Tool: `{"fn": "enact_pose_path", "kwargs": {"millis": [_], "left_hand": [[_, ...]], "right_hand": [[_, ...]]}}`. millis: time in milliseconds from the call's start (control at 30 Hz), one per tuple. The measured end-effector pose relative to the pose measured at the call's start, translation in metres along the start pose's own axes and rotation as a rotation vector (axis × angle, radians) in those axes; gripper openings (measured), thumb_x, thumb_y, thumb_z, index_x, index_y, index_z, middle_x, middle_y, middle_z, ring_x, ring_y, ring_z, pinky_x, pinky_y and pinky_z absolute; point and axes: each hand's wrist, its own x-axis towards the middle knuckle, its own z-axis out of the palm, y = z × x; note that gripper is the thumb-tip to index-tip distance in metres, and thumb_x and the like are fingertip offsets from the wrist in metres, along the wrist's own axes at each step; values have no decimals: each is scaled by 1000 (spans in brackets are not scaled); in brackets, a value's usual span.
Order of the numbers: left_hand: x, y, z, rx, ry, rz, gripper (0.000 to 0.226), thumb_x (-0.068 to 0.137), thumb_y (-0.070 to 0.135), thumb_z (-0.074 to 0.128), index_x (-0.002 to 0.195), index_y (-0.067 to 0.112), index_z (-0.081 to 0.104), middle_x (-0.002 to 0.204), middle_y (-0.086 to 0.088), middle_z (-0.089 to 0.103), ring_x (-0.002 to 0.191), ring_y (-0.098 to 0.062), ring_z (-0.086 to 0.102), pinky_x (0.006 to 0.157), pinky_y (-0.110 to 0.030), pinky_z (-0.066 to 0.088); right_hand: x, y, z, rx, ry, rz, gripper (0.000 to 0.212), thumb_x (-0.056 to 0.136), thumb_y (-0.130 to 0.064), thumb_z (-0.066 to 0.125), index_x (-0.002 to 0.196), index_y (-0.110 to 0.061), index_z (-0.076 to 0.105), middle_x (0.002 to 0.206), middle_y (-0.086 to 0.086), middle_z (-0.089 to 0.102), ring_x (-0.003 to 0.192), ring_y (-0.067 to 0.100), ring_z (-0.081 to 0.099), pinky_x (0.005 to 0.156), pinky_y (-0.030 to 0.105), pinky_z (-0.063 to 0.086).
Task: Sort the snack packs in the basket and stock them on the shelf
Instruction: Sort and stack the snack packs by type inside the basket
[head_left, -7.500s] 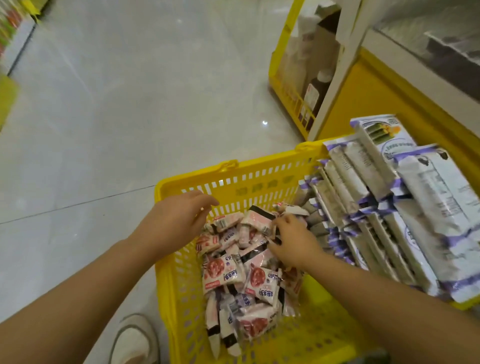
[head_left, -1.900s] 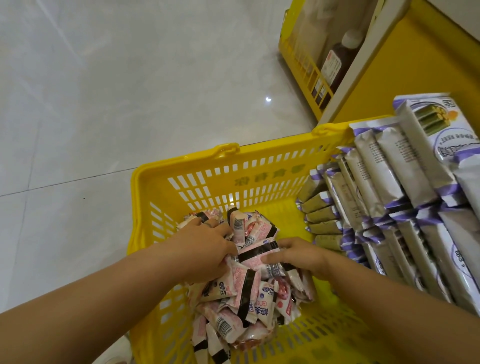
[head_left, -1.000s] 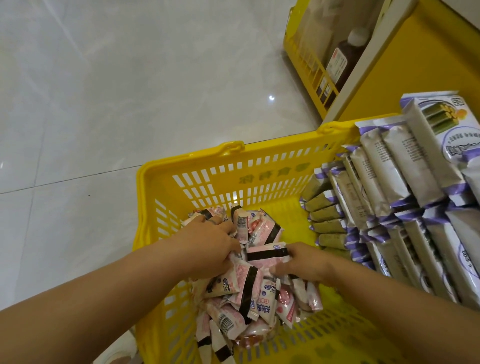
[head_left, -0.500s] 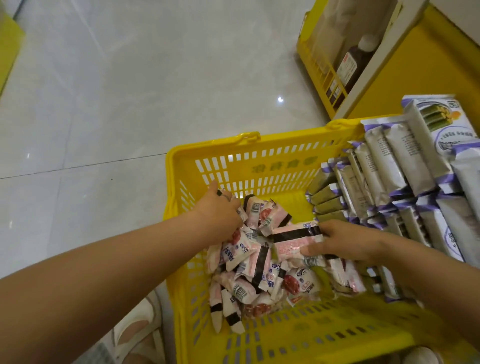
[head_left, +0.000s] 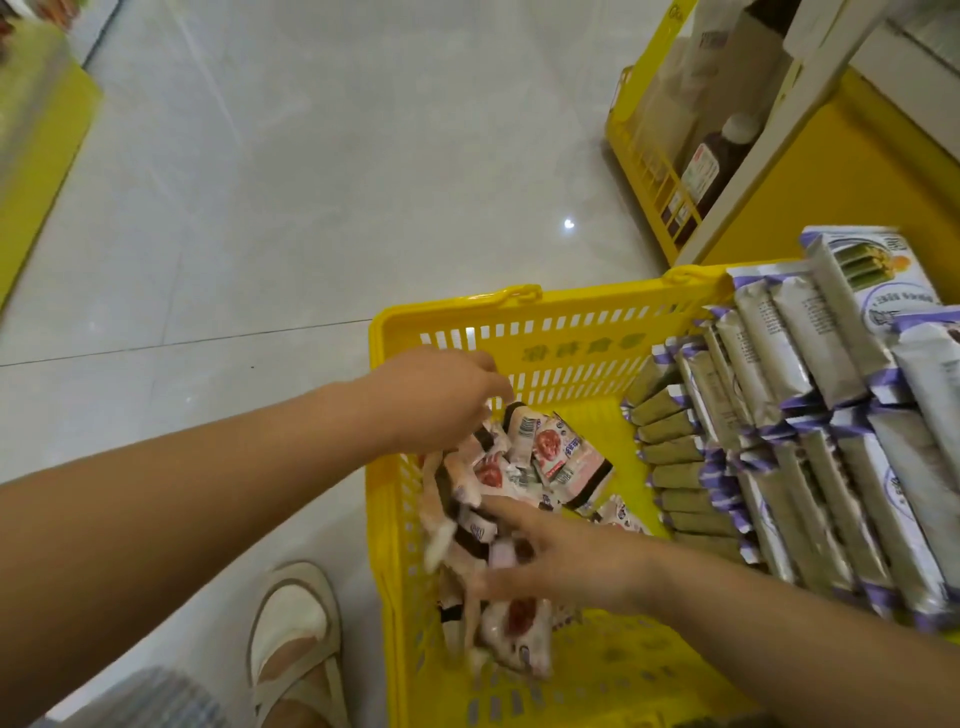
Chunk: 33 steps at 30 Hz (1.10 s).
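Note:
A yellow plastic basket (head_left: 519, 306) stands on the floor. Its left half holds a loose pile of small pink snack packs (head_left: 561, 457) with red print and black stripes. Long grey packs with purple ends (head_left: 779, 353) are stacked in rows along its right side and rise above the rim. My left hand (head_left: 436, 400) hovers at the basket's far left with fingers curled over a blurred bunch of pink packs hanging beneath it. My right hand (head_left: 561, 556) lies spread across the pile, fingers pointing left, and hides the packs under it.
A yellow shelf unit (head_left: 649, 171) with a dark bottle (head_left: 711, 161) stands at the upper right, just behind the basket. Another yellow shelf base (head_left: 41, 130) runs along the left edge. My sandalled foot (head_left: 296, 623) rests on the pale tiled floor beside the basket.
My left hand has lifted a little with pink packs trailing under it. My right hand let go of the striped pack and swept left over the pile. The camera shifted left.

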Motion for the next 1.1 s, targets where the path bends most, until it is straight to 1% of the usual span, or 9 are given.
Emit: {"fn": "enact_pose_path", "kwargs": {"millis": [100,200,300,400,533,667,733,833,1100], "left_hand": [[-4,17,16,-64,-146,105,44,97,46,43,140,34,43,143,3,43,126,-22,46,99,-42,43],[-8,29,33,-8,-338,97,60,93,61,40,147,38,28,156,-2,26,141,-29,27,113,-52,25],[-9,37,44,41,-445,103,76,88,70,40,151,39,9,161,-5,9,146,-34,13,115,-58,14],[-9,39,50,71,-478,129,84,84,73,45,150,45,1,162,-5,-2,147,-35,5,115,-61,9],[-10,38,56,105,-530,145,80,83,73,46,148,50,5,162,-2,-4,147,-36,-1,114,-62,1],[-7,33,57,44,-508,136,79,81,74,48,147,51,11,161,0,3,147,-33,2,113,-62,-1],[-6,33,58,22,-479,134,78,81,74,49,147,50,14,160,0,7,146,-32,6,113,-61,-2],[-7,32,59,18,-442,155,76,82,73,49,146,49,17,159,0,12,146,-31,10,113,-61,0],[-4,31,66,8,-326,200,71,81,76,43,144,47,26,155,1,22,142,-27,21,114,-56,5]], "right_hand": [[-6,8,-7,81,54,19,88,80,-32,75,145,-52,19,141,-24,34,125,6,45,95,29,50],[-14,20,-15,136,191,128,76,79,-8,73,139,-32,32,117,0,51,91,18,62,80,47,56],[-10,27,-3,-99,146,174,45,79,-13,74,113,-21,46,94,-1,57,71,12,62,72,39,59],[8,33,13,-301,174,113,35,82,-16,72,109,-21,50,87,-10,53,77,9,57,73,31,54],[4,41,-14,64,2,196,21,84,1,68,99,-12,62,76,-5,67,72,11,68,65,25,57],[1,65,-70,-58,249,338,21,82,-6,71,100,-13,63,91,7,72,81,19,71,69,30,59],[11,81,-82,-204,379,424,46,85,-16,71,126,-14,49,113,13,66,97,27,67,84,40,57],[28,101,-87,-311,376,530,81,86,-28,71,147,-8,21,143,16,44,116,29,55,90,36,51],[52,112,-84,-343,232,617,60,79,-23,78,125,6,53,119,19,65,88,30,69,58,28,51]]}}
